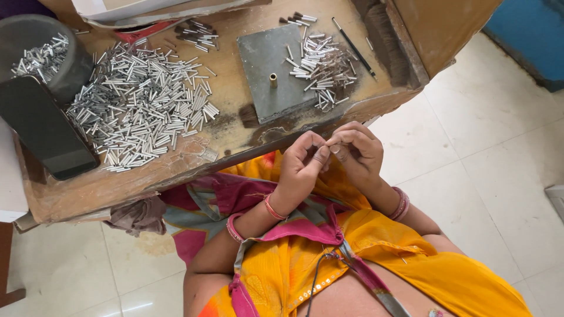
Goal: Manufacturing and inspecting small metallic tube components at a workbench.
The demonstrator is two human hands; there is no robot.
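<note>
In the head view, the left hand (302, 164) and the right hand (355, 149) meet fingertip to fingertip just off the near edge of the wooden worktop (235, 132), at about 6 o'clock from the grey metal plate (270, 73). Both hands are curled, their fingers pinched together around something very small between them; it is too small to tell what it is, though a thin pale sliver shows at the right hand's fingertips. On the plate, near its middle, stands a short brass peg (273, 80). At 3 o'clock from the plate lies a small heap of short silver tubes (320, 64), partly spilling onto the plate's edge, with a thin dark rod (354, 48) just beyond it. At 9 o'clock from the plate a far larger pile of the same silver tubes (141, 103) spreads over the wood. Farther out at 9 o'clock sits a round grey container (41, 56) holding more tubes, and a dark phone (44, 129) leans against it. A grey rag (138, 216) hangs below the worktop's near edge, at 8 o'clock from the hands.
</note>
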